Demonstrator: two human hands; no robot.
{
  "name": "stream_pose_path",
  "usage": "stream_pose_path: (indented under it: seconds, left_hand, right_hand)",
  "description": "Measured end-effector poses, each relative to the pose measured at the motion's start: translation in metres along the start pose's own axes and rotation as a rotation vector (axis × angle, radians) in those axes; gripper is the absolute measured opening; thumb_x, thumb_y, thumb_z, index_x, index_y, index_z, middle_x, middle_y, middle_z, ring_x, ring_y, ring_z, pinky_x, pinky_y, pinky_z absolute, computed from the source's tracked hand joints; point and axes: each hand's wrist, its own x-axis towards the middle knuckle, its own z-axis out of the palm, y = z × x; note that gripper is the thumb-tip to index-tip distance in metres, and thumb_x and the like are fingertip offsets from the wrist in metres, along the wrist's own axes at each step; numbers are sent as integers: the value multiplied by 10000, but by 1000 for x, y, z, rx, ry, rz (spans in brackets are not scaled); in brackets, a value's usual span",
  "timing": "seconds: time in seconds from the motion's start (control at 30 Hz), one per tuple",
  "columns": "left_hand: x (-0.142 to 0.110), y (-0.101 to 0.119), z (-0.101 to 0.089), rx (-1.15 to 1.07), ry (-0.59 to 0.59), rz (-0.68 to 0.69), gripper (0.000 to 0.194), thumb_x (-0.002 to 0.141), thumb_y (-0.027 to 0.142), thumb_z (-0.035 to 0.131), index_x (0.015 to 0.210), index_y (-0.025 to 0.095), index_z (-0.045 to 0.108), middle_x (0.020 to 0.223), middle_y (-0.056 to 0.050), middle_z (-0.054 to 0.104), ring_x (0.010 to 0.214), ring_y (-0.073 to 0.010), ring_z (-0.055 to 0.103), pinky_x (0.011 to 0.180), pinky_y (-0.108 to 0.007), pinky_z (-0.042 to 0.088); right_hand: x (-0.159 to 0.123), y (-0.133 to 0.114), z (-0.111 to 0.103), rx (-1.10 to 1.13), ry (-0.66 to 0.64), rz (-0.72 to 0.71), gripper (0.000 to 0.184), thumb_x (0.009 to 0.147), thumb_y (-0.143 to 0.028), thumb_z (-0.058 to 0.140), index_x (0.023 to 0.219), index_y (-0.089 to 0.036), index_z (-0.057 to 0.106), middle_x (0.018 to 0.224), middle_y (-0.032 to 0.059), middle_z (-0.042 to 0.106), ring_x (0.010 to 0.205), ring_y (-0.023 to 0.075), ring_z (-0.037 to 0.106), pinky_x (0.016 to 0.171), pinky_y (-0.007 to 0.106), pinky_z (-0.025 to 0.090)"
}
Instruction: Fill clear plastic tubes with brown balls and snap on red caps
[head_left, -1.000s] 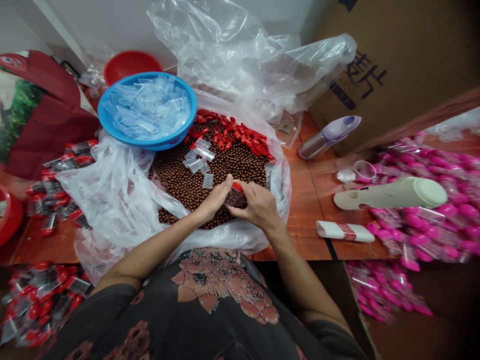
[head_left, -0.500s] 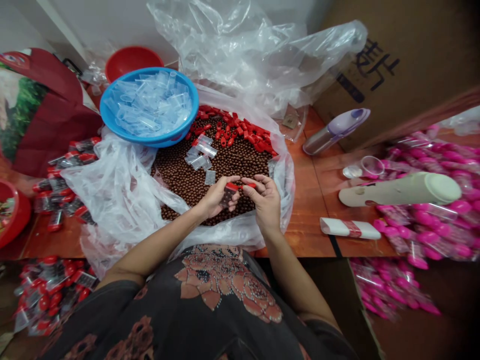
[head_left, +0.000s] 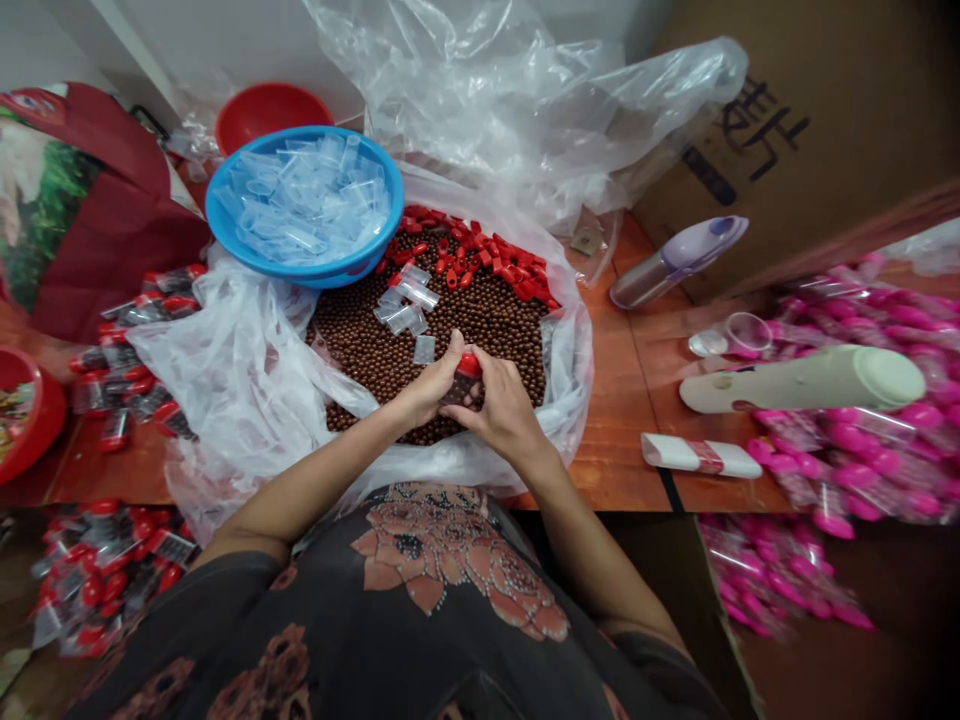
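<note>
Both hands are closed around a small clear container point(head_left: 466, 376) with a red top and dark brown contents. My left hand point(head_left: 435, 393) grips it from the left, thumb raised beside the red top. My right hand point(head_left: 501, 402) wraps it from the right, fingers at the top and thumb low. Under them lies a bed of brown beads point(head_left: 352, 345) in an opened white plastic bag point(head_left: 247, 345). Several empty clear containers point(head_left: 409, 300) rest on the beads, with a heap of small red caps point(head_left: 487, 255) at the far side.
A blue basin point(head_left: 217, 215) of clear containers stands at the back left, before a red bowl point(head_left: 274, 108). Filled red-capped containers point(head_left: 124, 365) lie left. To the right are a purple-lidded bottle point(head_left: 675, 262), a pale flask point(head_left: 795, 380), pink-capped containers point(head_left: 885, 440) and a cardboard box point(head_left: 840, 150).
My right hand, which held a small red piece beside the container, has closed around the container with my left hand. The red top now faces up. The view has shifted slightly.
</note>
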Motion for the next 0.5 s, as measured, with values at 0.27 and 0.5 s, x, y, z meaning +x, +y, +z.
stream_pose_path:
  seconds: [0.27,0.5]
  left_hand:
    - [-3,-7,1,-2,55,117,440,896,571,462,820,151,571,541,19,519,435,-75,461,426,-181,361]
    - [-10,-12,0,-106,151,119,476,894,511,419,1183,167,577,491,52,442,390,-81,392,388,-176,275]
  right_hand:
    - [9,0,-8,-269,-10,-125,578,829,-446,565,1260,-73,471,1054,175,606,938,316,520,828,471,459]
    - [17,3,0,-319,-81,-255,469,815,-478,545,1092,-100,573,989,163,619,892,298,514,790,431,428]
